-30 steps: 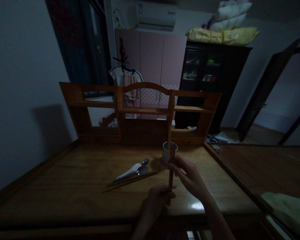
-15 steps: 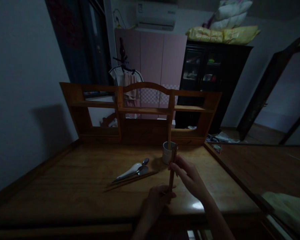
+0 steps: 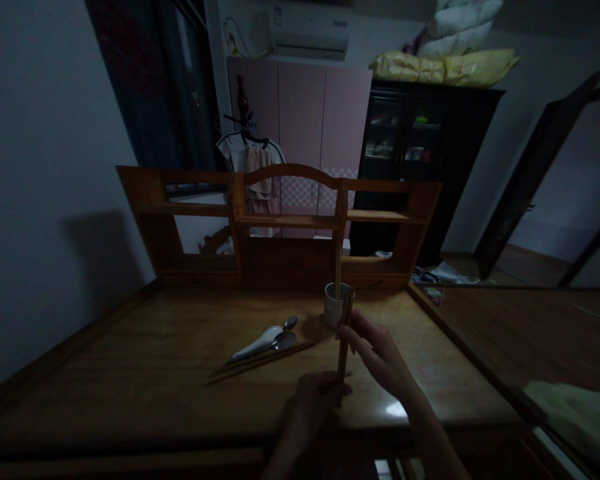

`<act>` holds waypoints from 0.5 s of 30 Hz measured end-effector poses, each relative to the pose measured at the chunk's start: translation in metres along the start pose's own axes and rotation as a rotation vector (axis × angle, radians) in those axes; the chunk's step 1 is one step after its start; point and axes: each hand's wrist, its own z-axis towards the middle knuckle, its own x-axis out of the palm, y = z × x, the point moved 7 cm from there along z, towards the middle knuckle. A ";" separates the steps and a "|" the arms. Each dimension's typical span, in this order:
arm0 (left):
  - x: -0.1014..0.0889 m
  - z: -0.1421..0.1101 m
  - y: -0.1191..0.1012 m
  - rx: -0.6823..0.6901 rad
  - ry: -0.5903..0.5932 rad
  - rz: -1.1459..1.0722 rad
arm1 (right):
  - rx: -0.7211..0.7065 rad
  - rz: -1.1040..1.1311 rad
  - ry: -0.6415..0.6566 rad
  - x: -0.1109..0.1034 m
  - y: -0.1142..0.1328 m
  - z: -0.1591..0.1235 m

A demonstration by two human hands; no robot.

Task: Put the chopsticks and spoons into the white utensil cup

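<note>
Upright in front of me, a pair of wooden chopsticks is gripped by both hands. My left hand closes round the lower end, low over the desk. Higher up, my right hand pinches the same chopsticks between thumb and fingers. Just behind them stands a white cup with other chopsticks sticking up out of it. Left of the cup lie a white spoon, metal spoons and a loose pair of chopsticks. How many sticks my hands hold is hard to make out.
The wooden desk has a raised shelf unit along its back edge. A wall borders it on the left. To the right is a lower brown surface with a pale cloth. The room is dim.
Hardly anything differs. Both hands keep their hold on the upright chopsticks, and the view has shifted very slightly.
</note>
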 end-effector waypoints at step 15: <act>-0.012 0.008 0.004 0.080 -0.108 -0.084 | -0.070 -0.043 0.094 -0.063 0.021 0.078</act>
